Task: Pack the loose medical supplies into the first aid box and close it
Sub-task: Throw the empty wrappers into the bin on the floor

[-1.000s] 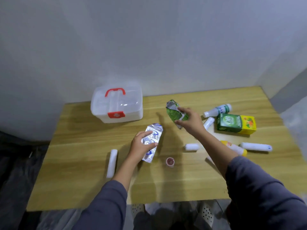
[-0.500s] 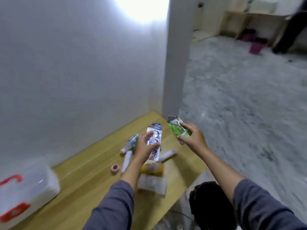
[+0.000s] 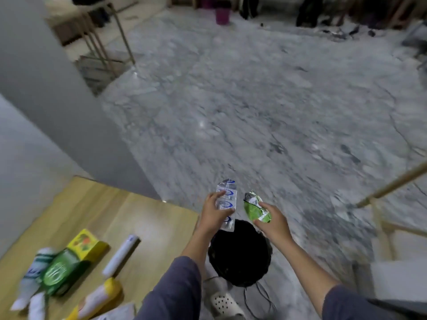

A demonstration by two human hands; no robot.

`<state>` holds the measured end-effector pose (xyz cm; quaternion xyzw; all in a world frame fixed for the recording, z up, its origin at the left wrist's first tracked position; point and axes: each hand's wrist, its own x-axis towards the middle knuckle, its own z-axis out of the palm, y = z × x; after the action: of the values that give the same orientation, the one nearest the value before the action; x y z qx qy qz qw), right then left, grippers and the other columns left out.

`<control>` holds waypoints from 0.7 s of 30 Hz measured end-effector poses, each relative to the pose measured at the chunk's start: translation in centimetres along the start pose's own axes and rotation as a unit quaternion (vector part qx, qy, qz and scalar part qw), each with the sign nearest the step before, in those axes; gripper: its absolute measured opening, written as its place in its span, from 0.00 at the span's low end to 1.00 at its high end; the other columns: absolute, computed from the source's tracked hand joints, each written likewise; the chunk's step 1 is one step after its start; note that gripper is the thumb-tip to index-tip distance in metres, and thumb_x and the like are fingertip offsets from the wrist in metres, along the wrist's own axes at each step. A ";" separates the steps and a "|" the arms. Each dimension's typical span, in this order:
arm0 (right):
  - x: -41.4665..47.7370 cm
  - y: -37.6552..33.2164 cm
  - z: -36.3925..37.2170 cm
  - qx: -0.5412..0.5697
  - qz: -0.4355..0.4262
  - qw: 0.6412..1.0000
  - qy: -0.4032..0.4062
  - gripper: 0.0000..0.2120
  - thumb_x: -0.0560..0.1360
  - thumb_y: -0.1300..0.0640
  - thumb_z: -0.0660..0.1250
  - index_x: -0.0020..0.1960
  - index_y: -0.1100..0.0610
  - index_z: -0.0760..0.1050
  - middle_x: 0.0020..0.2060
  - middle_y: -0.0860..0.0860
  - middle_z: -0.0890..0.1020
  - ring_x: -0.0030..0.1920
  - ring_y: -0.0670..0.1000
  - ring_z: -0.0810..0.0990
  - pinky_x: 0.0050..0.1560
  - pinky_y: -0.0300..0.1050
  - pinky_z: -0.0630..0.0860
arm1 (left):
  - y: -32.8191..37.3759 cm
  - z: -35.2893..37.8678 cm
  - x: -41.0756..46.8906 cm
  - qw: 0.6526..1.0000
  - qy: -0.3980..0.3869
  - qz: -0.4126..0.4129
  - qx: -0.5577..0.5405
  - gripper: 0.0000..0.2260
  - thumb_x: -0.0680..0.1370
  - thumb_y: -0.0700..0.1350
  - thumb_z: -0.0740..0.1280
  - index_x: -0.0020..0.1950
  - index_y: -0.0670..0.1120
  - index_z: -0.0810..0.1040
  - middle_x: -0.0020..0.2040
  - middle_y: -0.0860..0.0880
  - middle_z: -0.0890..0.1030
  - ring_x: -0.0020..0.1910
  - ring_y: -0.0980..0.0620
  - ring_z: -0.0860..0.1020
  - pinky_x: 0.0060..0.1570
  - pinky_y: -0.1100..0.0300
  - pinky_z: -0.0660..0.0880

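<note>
Both hands pinch foil packs — left hand (image 3: 211,215) a silver blister strip (image 3: 226,203), right hand (image 3: 272,221) a green sachet (image 3: 255,207).
Held above the black bin (image 3: 240,252), either supply could drop in — lost from packing.

My left hand (image 3: 211,215) holds a silver foil blister sheet (image 3: 227,203) just left of the crumpled green foil packet (image 3: 255,207) in my right hand (image 3: 272,221), both above a black round bin (image 3: 240,255) standing right of the wooden table (image 3: 129,218).

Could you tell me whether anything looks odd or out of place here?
Yes: both hands hold packets, a silver blister pack and a green packet, over a black bin on the floor beside the table, and no first aid box shows.
</note>
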<state>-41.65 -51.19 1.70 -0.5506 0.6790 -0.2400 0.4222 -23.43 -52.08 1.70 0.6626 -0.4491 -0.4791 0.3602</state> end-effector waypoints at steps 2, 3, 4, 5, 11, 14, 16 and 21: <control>0.7 3.9 0.1 0.000 0.050 0.999 -0.003 0.25 0.70 0.64 0.70 0.66 0.57 0.71 0.63 0.56 0.73 0.63 0.56 0.72 0.53 0.39 0.65 | -1.6 3.5 1.6 0.999 -0.034 -0.015 0.017 0.25 0.72 0.32 0.74 0.69 0.38 0.75 0.60 0.48 0.69 0.62 0.52 0.71 0.60 0.63 0.68; 1.0 5.8 0.5 -0.002 0.072 0.997 -0.008 0.25 0.70 0.64 0.70 0.66 0.57 0.70 0.64 0.56 0.73 0.63 0.56 0.72 0.54 0.39 0.66 | -2.7 5.0 2.2 0.998 -0.047 -0.024 0.021 0.25 0.73 0.32 0.74 0.69 0.38 0.74 0.60 0.47 0.68 0.62 0.51 0.71 0.60 0.65 0.68; 1.3 7.7 1.0 -0.005 0.090 0.996 -0.015 0.25 0.70 0.64 0.70 0.66 0.57 0.70 0.64 0.56 0.73 0.63 0.55 0.72 0.54 0.39 0.66 | -4.0 6.3 2.7 0.997 -0.059 -0.037 0.025 0.25 0.73 0.32 0.73 0.70 0.37 0.73 0.60 0.47 0.68 0.62 0.52 0.70 0.57 0.70 0.68; 1.6 9.2 1.5 -0.008 0.105 0.994 -0.020 0.25 0.70 0.64 0.70 0.66 0.57 0.69 0.64 0.56 0.73 0.63 0.55 0.72 0.55 0.39 0.66 | -5.2 7.3 3.1 0.996 -0.066 -0.048 0.027 0.25 0.74 0.31 0.72 0.70 0.37 0.73 0.61 0.46 0.69 0.62 0.52 0.70 0.53 0.75 0.66; 4.9 18.7 7.2 -0.001 0.179 0.983 -0.037 0.27 0.69 0.65 0.70 0.67 0.58 0.69 0.66 0.58 0.72 0.65 0.56 0.71 0.56 0.37 0.64 | -17.0 11.6 5.9 0.984 -0.078 -0.137 0.078 0.25 0.75 0.33 0.71 0.72 0.39 0.72 0.72 0.40 0.69 0.73 0.45 0.69 0.57 0.73 0.61; 6.9 22.9 10.5 0.001 0.188 0.981 -0.049 0.27 0.70 0.65 0.69 0.68 0.58 0.68 0.66 0.58 0.72 0.65 0.56 0.71 0.57 0.38 0.65 | -22.7 12.8 7.5 0.976 -0.086 -0.163 0.119 0.25 0.74 0.31 0.71 0.71 0.37 0.73 0.71 0.38 0.69 0.73 0.43 0.69 0.56 0.74 0.59; 7.8 24.7 12.2 0.009 0.193 0.980 -0.054 0.27 0.71 0.64 0.68 0.68 0.58 0.67 0.67 0.57 0.70 0.66 0.56 0.70 0.58 0.40 0.66 | -25.1 13.2 8.5 0.970 -0.095 -0.181 0.133 0.26 0.74 0.31 0.71 0.71 0.37 0.72 0.72 0.37 0.68 0.73 0.42 0.69 0.55 0.72 0.60; 8.9 27.3 14.2 0.053 0.209 0.974 -0.064 0.28 0.72 0.64 0.67 0.71 0.57 0.64 0.67 0.55 0.72 0.67 0.56 0.70 0.61 0.43 0.68 | -28.0 13.7 10.3 0.964 -0.117 -0.194 0.136 0.31 0.75 0.32 0.71 0.77 0.39 0.64 0.76 0.43 0.66 0.75 0.45 0.66 0.58 0.69 0.62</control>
<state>-44.95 -50.07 -30.16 -0.3876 0.7371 -0.1462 0.5339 -28.12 -52.93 -30.80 0.7192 -0.4120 -0.5483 0.1116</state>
